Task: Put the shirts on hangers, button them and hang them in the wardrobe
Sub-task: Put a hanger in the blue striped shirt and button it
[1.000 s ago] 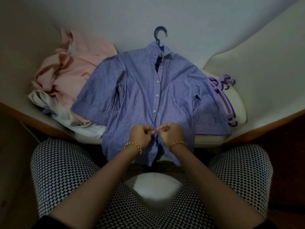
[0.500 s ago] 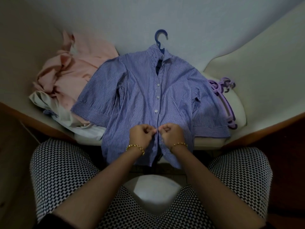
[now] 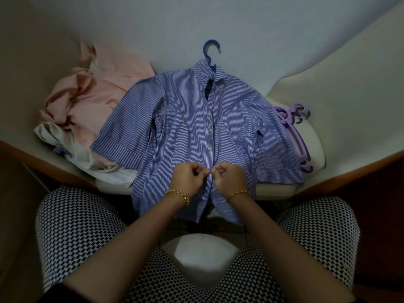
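Pale walls close in around the bed (image 3: pixel 316 149) you sit facing. The blue striped shirt (image 3: pixel 185 127) lies flat across its middle, front up. The hook of its blue hanger (image 3: pixel 210 53) pokes out past the collar toward the far edge, and the hem spills over the near edge toward your knees.

Your left hand (image 3: pixel 188 179) and right hand (image 3: pixel 230 178) are both curled tight, fingertips meeting at the placket and each pinching a front edge of the shirt. They sit just below the lowest fastened button (image 3: pixel 209 149). Whether the next button is through its hole you cannot tell; your fingers hide it.

Watch the overhanging hem. Its weight, added to your pull, could drag the shirt toward you and slide the shoulders off the hanger. In this dim light you could also take the wrong buttonhole and skew the front.

Crumpled pink shirts (image 3: pixel 98 95) wait at the left edge and purple hangers (image 3: pixel 295 132) at the right.

Compared with a second ago almost nothing has shifted. Your hands stay at the same spot on the placket, and the shirt lies as it did.
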